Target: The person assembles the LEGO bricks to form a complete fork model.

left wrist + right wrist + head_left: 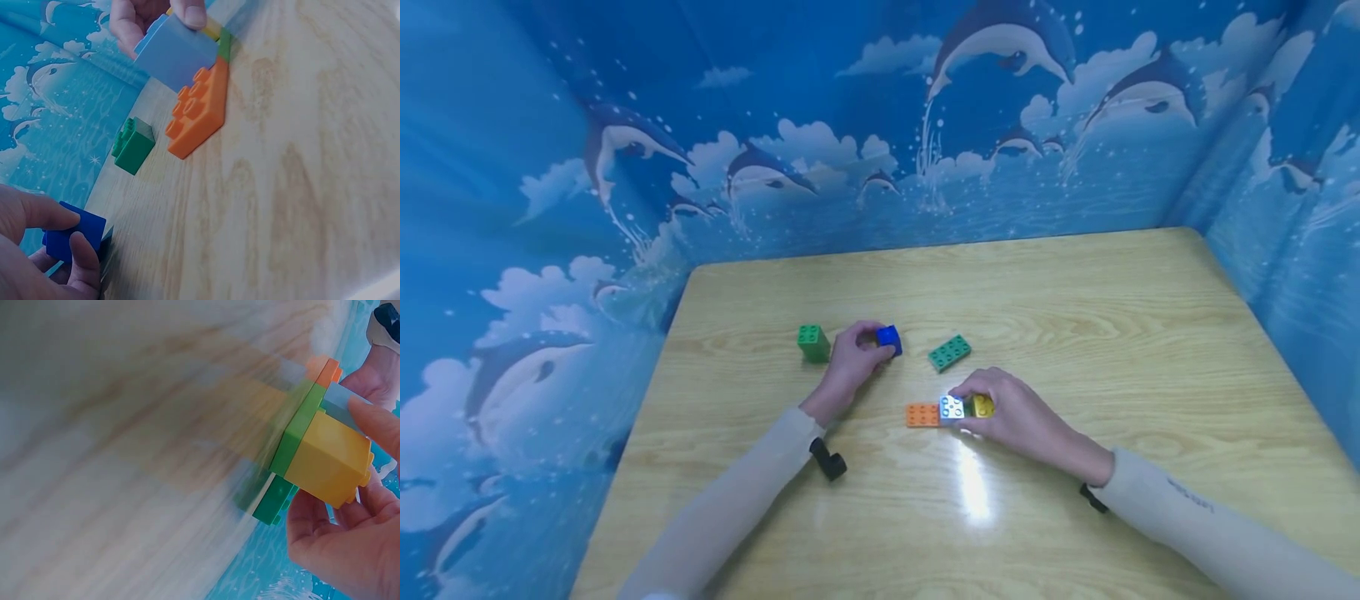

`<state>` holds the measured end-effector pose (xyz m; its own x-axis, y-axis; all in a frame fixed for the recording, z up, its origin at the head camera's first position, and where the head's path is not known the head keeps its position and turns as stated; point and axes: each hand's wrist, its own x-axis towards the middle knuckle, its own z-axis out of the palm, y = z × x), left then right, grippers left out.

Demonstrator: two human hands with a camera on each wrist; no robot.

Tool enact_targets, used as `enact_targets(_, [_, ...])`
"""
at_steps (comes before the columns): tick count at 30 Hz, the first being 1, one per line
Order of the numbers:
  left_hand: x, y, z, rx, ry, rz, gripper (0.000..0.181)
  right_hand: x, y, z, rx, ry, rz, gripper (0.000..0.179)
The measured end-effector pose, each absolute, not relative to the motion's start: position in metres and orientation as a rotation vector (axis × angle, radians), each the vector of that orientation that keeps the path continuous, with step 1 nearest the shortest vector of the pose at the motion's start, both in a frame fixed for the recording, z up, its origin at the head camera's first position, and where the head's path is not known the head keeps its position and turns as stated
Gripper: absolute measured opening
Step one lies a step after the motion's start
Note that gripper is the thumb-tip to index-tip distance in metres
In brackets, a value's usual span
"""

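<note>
My left hand (853,357) pinches a dark blue brick (890,337) between thumb and fingers, close over the table at left of centre. With my right hand (1017,414) I grip a light blue brick (178,53), thumb on its near side and fingers on the far side. This brick bridges the orange flat brick (922,415) and a light green flat brick (299,431) lying end to end. Beside it on the light green brick stands a yellow brick (330,456), partly covered by the right hand in the head view.
A darker green flat brick (950,353) lies loose behind the joined bricks. To the left of my left hand stands a tall green brick stack (813,343). A dolphin-printed blue curtain (820,125) surrounds the back and sides of the wooden table (1075,308).
</note>
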<state>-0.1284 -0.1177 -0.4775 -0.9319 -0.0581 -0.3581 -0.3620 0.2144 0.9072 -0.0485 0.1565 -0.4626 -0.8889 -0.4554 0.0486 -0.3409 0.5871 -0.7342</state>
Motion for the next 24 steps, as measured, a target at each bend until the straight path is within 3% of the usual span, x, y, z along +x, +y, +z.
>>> enact_targets(24, [-0.084, -0.125, -0.47, -0.16, 2.201, 1.731, 0.042, -0.049, 0.156, -0.462, -0.66, 2.676, -1.157, 0.038])
